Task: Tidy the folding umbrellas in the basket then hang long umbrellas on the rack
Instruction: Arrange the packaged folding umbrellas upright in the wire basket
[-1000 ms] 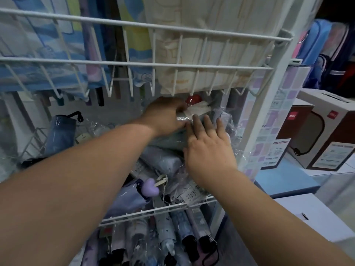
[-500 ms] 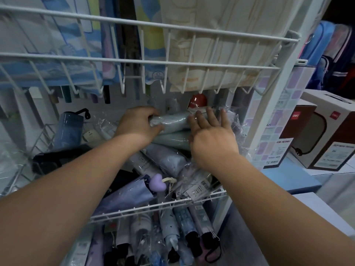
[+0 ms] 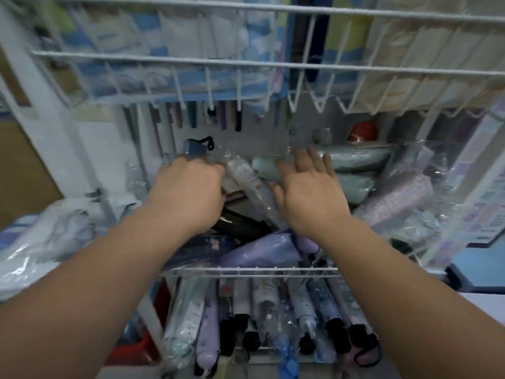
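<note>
**Two grips deep in the umbrella pile**

The basket (image 3: 246,269) was full of folding umbrellas lying every which way, so the tidy job looked only partly done. Both grips reached into it side by side.

The left grip (image 3: 188,195) was bent over the pile with its fingers tucked down out of sight. I could not tell if it held anything. A black umbrella (image 3: 240,225) lay just under it, and a blue umbrella (image 3: 194,150) stood just past its knuckles.

The right grip (image 3: 308,195) was spread wide with straight fingers and held nothing. Its fingertips (image 3: 314,160) reached over a green umbrella (image 3: 358,160) that lay flat at the back. I think the flat hand was there to keep that one from rolling.

A wrapped umbrella (image 3: 251,184) lay slanted between the two grips. It looked like the next one to turn straight. A purple umbrella (image 3: 262,250) lay near the wrists, by the front rim.

Below the wrists, a lower row (image 3: 300,310) lay neat and side by side. That is likely how the pile should end up. The long umbrellas (image 3: 164,77) hung above both grips in the rack (image 3: 273,65).
</note>
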Demonstrator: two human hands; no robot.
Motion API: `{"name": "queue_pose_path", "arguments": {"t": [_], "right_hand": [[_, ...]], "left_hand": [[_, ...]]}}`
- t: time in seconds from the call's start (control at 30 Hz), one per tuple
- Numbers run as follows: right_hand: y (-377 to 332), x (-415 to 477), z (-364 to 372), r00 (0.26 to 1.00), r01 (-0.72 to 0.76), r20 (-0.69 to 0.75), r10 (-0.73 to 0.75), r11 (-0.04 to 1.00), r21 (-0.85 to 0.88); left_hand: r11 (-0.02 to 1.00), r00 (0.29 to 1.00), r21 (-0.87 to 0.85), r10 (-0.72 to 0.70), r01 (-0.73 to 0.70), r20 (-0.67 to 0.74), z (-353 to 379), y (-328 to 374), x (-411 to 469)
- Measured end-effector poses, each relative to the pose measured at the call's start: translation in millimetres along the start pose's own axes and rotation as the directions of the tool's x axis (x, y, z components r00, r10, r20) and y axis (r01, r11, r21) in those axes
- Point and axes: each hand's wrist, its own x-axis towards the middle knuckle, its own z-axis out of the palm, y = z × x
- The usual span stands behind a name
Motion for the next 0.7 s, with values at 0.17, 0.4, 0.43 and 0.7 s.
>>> {"name": "queue_pose_path", "arguments": {"t": [0.17,0.4,0.43,0.7], "right_hand": [[-48,12,5,0.973,0.214,0.037,-0.226,0.954,0.210],[-92,40,27,0.849,0.330,0.232,-0.475,0.820,0.468],[-94,42,27,0.851,0.313,0.229,-0.473,0.806,0.502],[-63,27,13,0.828,0.331,0.235,-0.508,0.784,0.526]], "left_hand": [[0.997,0.991,0.071,-0.035,0.026,0.128,-28,-50,-36],[0.988,0.911,0.031,0.127,-0.151,0.392,-27,-78,-73],[0.987,0.907,0.025,0.136,-0.159,0.399,-27,-80,-76],[0.974,0.934,0.145,0.118,-0.175,0.338,-29,-67,-81]]}}
